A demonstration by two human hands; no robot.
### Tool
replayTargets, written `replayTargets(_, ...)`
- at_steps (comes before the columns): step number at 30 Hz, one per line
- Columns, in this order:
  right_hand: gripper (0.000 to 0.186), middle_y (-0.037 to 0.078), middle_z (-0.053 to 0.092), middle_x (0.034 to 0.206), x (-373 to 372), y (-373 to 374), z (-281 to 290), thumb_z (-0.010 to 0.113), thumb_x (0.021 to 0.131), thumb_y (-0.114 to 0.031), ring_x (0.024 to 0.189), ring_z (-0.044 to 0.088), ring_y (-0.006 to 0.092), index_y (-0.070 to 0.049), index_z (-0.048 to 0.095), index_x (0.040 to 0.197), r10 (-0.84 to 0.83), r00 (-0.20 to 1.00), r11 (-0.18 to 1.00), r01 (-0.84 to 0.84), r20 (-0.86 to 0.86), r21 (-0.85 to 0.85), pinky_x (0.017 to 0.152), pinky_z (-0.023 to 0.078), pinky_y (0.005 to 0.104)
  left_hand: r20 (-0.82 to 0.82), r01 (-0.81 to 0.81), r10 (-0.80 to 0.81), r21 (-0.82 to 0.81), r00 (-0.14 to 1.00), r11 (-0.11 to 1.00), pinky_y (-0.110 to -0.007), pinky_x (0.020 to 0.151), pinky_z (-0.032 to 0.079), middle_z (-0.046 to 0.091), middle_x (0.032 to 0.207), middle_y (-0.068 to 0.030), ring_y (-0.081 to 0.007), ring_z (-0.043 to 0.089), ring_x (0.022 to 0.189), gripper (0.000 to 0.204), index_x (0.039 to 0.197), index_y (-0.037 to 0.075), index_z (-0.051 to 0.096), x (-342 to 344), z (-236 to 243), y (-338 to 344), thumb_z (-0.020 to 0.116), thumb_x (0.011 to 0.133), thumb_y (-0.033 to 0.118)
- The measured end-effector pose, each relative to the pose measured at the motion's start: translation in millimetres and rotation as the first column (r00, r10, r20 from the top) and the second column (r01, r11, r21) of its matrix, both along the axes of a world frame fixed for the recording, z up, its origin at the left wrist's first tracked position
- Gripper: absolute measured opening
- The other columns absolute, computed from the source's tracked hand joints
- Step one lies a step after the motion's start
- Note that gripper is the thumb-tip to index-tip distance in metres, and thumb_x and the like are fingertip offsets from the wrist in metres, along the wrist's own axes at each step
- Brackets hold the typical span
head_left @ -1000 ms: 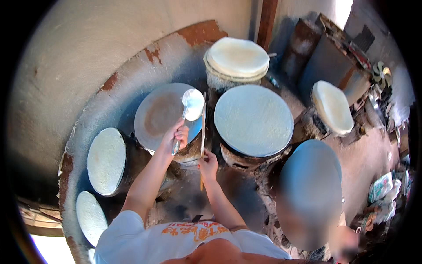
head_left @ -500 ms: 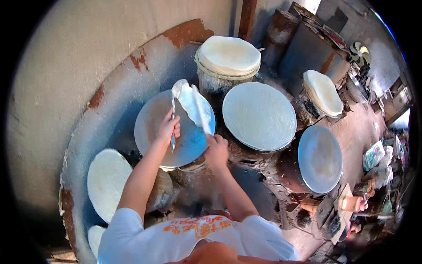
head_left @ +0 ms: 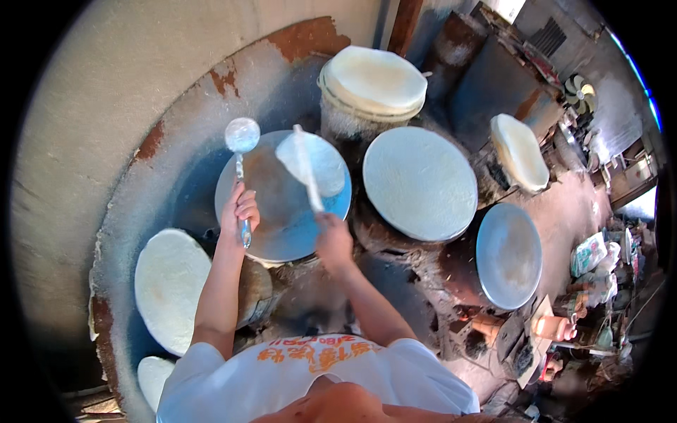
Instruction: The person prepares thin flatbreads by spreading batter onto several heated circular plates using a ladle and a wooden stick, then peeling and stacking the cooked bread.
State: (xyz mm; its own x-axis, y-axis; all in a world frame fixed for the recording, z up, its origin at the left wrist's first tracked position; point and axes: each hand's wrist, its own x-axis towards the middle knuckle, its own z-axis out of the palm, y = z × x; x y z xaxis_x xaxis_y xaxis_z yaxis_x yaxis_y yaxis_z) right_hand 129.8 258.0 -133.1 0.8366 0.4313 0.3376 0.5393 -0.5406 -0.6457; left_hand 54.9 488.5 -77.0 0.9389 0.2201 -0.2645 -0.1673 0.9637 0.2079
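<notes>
My left hand (head_left: 240, 210) is closed round the handle of a metal ladle (head_left: 242, 134), whose whitish bowl hangs past the upper left edge of a round griddle (head_left: 271, 236). A patch of pale batter (head_left: 326, 166) covers the griddle's upper right part. My right hand (head_left: 333, 241), blurred by motion, grips a long whitish batter spreader (head_left: 305, 162) that lies across this patch. Brown and blue bare metal shows on the rest of the griddle. Just to the right, a second griddle (head_left: 421, 185) carries a full pale sheet of batter.
A bucket (head_left: 345, 123) topped with stacked pale flatbreads (head_left: 376, 77) stands behind. More flatbreads (head_left: 520, 151) are piled at far right. A bare griddle (head_left: 509, 255) sits at right, a batter-covered one (head_left: 171, 290) at left. A curved rusty metal wall (head_left: 151, 144) rings the left side.
The ladle has moved left, off the batter and beyond the griddle's edge. The spreader has swung left, and the batter patch is now wider and rounder.
</notes>
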Motion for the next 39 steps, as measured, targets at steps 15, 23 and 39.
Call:
replayTargets(15,0.041,0.011,0.063,0.103,51.6,16.5,27.3,0.059,0.065,0.001,0.094,0.055,0.0335,-0.006,0.066,0.105,0.344,0.921,0.939,-0.333,0.181,-0.088,0.081,0.049,0.0392,-0.071,-0.296,0.358,0.427,0.931,0.854,-0.016,0.034,0.027,0.037,0.064,0.0040,-0.0017,0.032,0.040,0.047,0.142,0.031,0.029,-56.3,71.8,-60.0,0.043,0.099,0.021)
replayTargets(23,0.040,0.009,0.062,0.101,102.6,44.1,17.0,0.060,0.065,0.000,0.090,0.056,0.0325,-0.006,0.064,0.105,0.515,0.823,0.856,-0.481,0.241,-0.190,0.078,0.050,0.0406,-0.050,-0.435,0.558,0.569,0.828,0.697,-0.017,0.034,0.027,0.036,0.063,0.0036,-0.0033,0.033,0.042,0.054,0.146,0.029,0.023,-39.8,75.7,-112.4,0.044,0.097,0.016)
replayTargets(39,0.040,0.003,0.060,0.111,184.5,77.7,31.1,0.059,0.070,-0.002,0.097,0.054,0.0291,-0.011,0.065,0.108,0.823,0.544,0.567,-0.773,0.162,-0.287,0.083,0.049,0.0373,-0.175,-0.458,0.824,0.761,0.538,0.460,-0.018,0.038,0.029,0.035,0.060,0.0033,-0.0039,0.033,0.043,0.059,0.148,0.024,0.019,-17.0,101.7,-170.1,0.043,0.096,0.009)
